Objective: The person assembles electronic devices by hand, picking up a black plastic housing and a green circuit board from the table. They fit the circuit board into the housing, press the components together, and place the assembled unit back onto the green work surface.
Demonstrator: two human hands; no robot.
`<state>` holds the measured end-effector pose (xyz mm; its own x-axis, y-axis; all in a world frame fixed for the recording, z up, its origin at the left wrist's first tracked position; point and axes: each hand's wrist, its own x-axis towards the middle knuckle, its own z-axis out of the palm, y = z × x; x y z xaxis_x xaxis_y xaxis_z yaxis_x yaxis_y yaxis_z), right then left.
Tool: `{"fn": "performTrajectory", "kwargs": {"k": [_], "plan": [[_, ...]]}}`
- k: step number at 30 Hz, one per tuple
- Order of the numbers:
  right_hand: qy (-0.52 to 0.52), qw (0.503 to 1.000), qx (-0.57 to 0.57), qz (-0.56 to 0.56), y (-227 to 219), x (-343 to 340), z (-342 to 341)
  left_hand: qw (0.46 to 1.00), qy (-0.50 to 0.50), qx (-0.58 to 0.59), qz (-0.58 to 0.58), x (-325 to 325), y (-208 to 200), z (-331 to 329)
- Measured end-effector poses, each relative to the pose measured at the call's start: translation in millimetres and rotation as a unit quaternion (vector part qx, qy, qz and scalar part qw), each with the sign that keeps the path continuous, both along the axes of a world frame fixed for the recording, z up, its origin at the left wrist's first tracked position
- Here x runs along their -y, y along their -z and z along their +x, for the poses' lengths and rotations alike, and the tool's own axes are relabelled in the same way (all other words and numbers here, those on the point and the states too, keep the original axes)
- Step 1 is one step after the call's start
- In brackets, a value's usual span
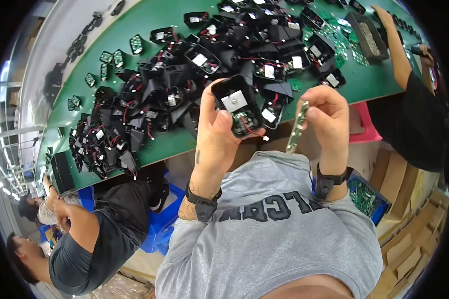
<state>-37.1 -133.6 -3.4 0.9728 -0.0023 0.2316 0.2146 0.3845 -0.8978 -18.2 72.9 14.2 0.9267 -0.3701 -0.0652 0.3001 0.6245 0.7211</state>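
Black housing (238, 105), circuit board (298, 127) in hands

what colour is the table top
Green table top, seen in the head view.

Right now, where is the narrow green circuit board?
In the head view, the narrow green circuit board is pinched upright in the right hand, beside the black housing held by the left hand.

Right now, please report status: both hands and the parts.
Left hand grips black housing, open side up. Right hand pinches green circuit board edge-on. Parts apart. Nothing between them.
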Motion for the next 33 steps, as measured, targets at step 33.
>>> {"fn": "performTrajectory", "kwargs": {"k": [33], "plan": [[0.035,0.996,-0.069,-0.04,0,-9,-17,0.989,0.02,0.067,0.131,33,18,-10]]}}
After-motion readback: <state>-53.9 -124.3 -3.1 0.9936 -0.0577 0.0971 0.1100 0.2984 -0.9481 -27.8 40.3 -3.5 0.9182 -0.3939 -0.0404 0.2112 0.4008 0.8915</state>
